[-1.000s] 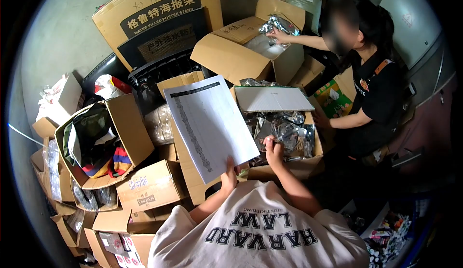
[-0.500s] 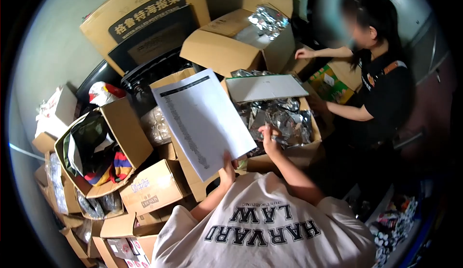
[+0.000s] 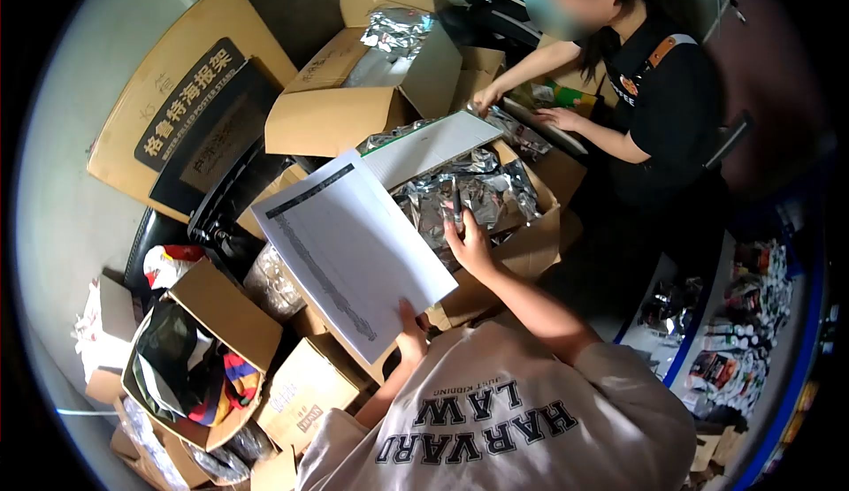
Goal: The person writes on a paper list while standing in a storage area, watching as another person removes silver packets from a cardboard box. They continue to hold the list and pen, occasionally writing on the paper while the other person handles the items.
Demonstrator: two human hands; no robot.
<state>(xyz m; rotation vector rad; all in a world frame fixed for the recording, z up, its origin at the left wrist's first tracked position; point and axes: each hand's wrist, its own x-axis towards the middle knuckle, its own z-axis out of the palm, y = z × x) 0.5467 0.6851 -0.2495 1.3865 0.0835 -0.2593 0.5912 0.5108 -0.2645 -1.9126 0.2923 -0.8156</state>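
A stack of white printed sheets (image 3: 354, 243) is gripped at its lower edge by my left hand (image 3: 411, 334), thumb on top. The top sheet carries a dark header band and a table too small to read. To its right, my right hand (image 3: 470, 245) holds a dark pen (image 3: 457, 195) pointing upward, apart from the paper. Behind that hand stands an open cardboard box (image 3: 522, 248) full of shiny silver packets (image 3: 482, 192). Across the box's far side lies a flat white panel (image 3: 433, 148) with a green edge.
A co-worker (image 3: 663, 111) at the right has both hands by a flat, dark-edged thing (image 3: 544, 127). Another open carton (image 3: 336, 120) stands behind. At left are a box of colourful cloth (image 3: 199, 376) and a poster-stand carton (image 3: 190, 93). Shelves of packets (image 3: 734, 350) stand at lower right.
The view has turned, shifting the surroundings. My right hand has turned so the pen now stands upright. The co-worker's hands have come to the flat thing beside the silver-packet box.
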